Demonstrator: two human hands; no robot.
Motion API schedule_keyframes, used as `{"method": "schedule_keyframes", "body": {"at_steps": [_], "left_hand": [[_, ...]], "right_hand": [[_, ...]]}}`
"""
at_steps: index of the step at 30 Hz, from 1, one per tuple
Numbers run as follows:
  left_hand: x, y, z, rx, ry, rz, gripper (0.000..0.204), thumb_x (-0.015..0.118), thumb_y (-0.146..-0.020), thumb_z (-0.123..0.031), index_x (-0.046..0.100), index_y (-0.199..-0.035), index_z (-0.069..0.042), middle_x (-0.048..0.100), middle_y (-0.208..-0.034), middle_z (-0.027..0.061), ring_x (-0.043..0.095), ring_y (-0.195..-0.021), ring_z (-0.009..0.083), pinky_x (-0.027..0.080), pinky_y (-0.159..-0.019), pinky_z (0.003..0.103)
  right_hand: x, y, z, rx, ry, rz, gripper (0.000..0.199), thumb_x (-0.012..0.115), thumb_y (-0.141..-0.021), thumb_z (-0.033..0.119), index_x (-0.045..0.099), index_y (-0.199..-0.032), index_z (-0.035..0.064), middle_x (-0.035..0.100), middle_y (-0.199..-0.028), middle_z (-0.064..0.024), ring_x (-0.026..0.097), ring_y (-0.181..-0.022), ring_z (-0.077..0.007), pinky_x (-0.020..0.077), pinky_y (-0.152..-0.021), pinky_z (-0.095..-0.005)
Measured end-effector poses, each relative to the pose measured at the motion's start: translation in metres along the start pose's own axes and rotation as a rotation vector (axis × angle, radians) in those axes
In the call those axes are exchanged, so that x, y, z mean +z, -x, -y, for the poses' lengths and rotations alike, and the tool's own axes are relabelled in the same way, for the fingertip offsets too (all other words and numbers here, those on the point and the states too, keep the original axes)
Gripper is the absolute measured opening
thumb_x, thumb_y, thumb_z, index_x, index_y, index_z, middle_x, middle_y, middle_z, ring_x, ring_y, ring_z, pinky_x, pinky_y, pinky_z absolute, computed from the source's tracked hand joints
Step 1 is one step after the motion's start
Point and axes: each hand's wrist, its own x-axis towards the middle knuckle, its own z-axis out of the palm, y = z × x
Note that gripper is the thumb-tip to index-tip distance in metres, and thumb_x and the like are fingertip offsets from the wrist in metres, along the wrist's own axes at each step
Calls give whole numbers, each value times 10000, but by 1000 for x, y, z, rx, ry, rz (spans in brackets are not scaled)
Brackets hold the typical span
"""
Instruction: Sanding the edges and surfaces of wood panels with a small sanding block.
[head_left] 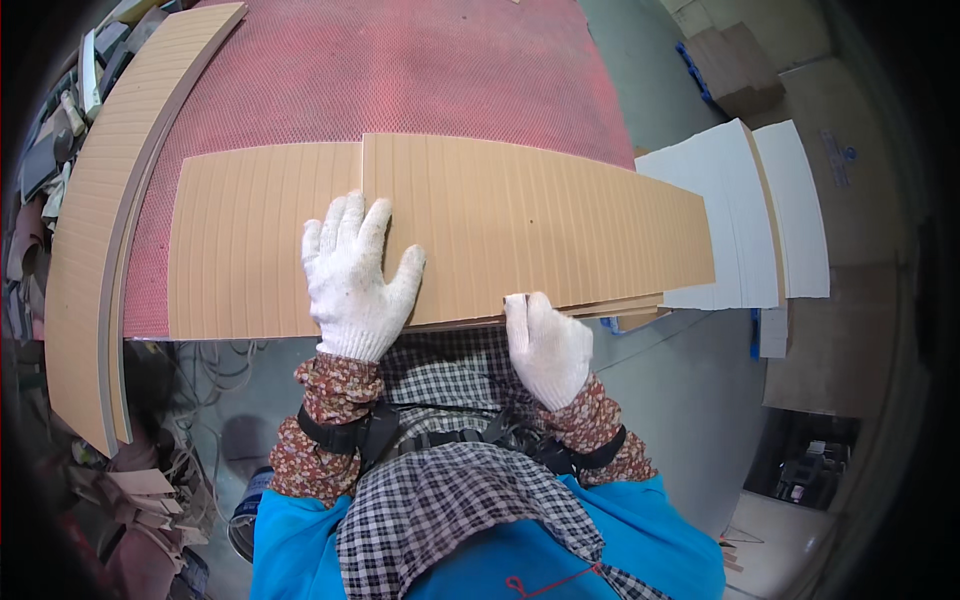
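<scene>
Two tan panels with ridged lines, like corrugated cardboard, lie side by side in front of me: a shorter left panel point(240, 240) and a longer right panel point(560, 230). My left hand point(355, 275), in a white knit glove, lies flat with its fingers spread across the seam between them. At the front edge of the right panel, my right hand point(550, 350) is closed in a pinch, also gloved in white. Its fingertips meet that edge; whatever they hold is too small or hidden to name. More sheet edges show under the right panel.
A red mesh-patterned tabletop point(400, 70) supports the panels. Long tan strips point(100, 230) stand along its left side, beside piled scraps point(60, 140). White-faced sheets point(715, 220) extend at the right. Cables point(215, 375) and a bucket point(248, 515) are on the floor.
</scene>
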Motion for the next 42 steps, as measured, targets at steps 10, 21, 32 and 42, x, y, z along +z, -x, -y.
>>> {"method": "schedule_keyframes", "body": {"at_steps": [10, 21, 32, 42], "left_hand": [[0, -1, -3, -1, 8, -5, 579, 818, -821, -255, 655, -1310, 10, 600, -1414, 248, 532, -1360, 395, 337, -1185, 535], [0, 1, -2, -26, 6, 4, 588, 807, -831, -282, 649, -1323, -2, 587, -1443, 243, 508, -1395, 397, 305, -1212, 555], [1, 0, -4, -19, 13, -7, 583, 796, -840, -286, 645, -1330, -8, 589, -1439, 245, 509, -1396, 396, 306, -1216, 546], [4, 0, -1, -7, -2, -4, 590, 794, -840, -291, 645, -1332, -3, 598, -1431, 239, 513, -1394, 389, 303, -1218, 541]], "right_hand": [[18, -152, -37, 15, 95, 46, 226, 529, -1021, 217, 673, -1069, 50, 701, -968, -160, 755, -748, -333, 621, -640, -434], [16, -238, -40, 24, 179, 165, 362, 417, -1070, 264, 684, -1183, 47, 722, -1227, -168, 711, -1147, -364, 614, -897, -496], [11, -69, -19, -94, 139, -46, 172, 489, -1040, 171, 629, -1028, 72, 674, -902, -153, 728, -676, -342, 574, -536, -437], [3, 34, 6, -20, 18, 103, 183, 549, -1061, 227, 660, -1048, 83, 655, -781, -118, 695, -581, -299, 528, -486, -428]]}}
